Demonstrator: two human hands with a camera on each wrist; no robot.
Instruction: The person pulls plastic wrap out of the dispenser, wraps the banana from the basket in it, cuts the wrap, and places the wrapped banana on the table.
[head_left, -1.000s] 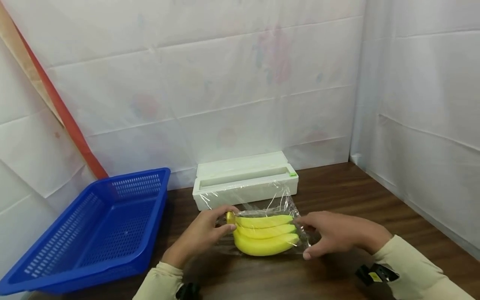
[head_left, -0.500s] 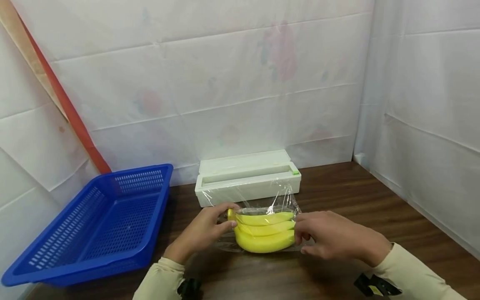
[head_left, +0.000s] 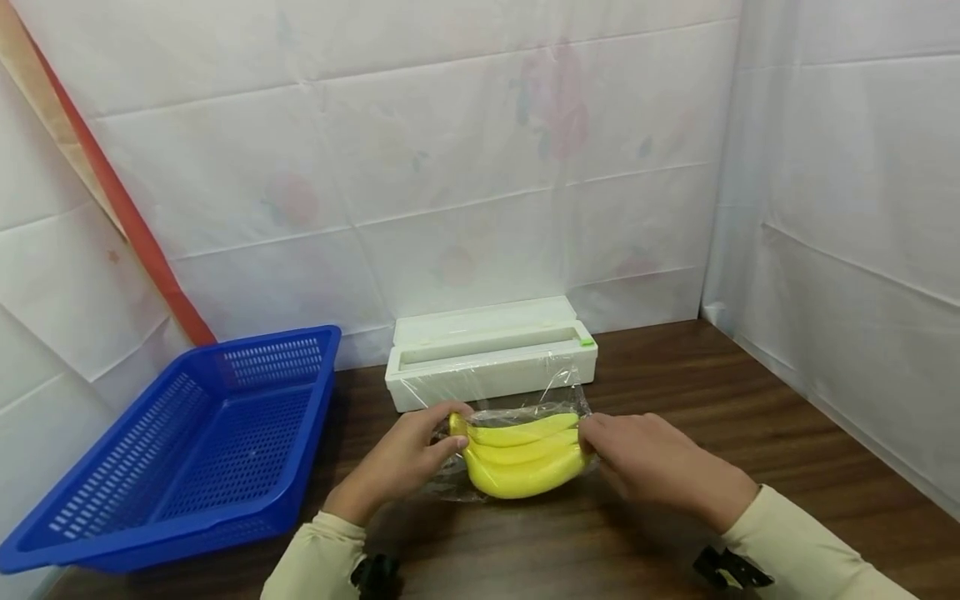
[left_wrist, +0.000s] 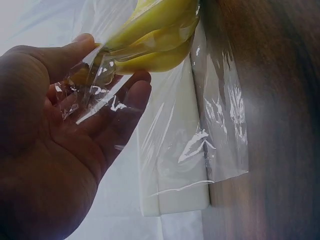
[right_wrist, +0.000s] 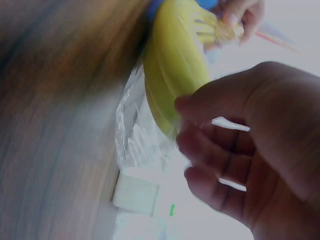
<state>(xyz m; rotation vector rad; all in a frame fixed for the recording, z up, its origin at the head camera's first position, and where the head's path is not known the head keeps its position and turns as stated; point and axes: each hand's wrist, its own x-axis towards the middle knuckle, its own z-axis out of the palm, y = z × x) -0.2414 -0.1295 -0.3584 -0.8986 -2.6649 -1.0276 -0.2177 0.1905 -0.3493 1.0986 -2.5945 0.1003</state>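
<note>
A bunch of yellow bananas (head_left: 525,468) lies in clear cling film (left_wrist: 225,115) in front of a white box. My left hand (head_left: 405,454) grips the bunch at its stem end, thumb on the near side, with crinkled film between hand and stem. At the opposite end my right hand (head_left: 663,462) pinches the film against the banana tips, covering them in the head view. In the right wrist view, the thumb (right_wrist: 220,95) lies over the bananas' side and the curled fingers are at the tips. Loose film spreads beyond the bunch toward the box.
The long white box (head_left: 491,371) stands at the back with its lid up and a white roll inside; a green tab (head_left: 587,342) marks its right end. A blue perforated basket (head_left: 303,467) occupies the left. White sheeting (head_left: 450,167) encloses the wooden table (head_left: 660,367).
My right hand has gone from holding the film's right edge to folding it inward over the banana tips. The left hand keeps its hold on the stem end.
</note>
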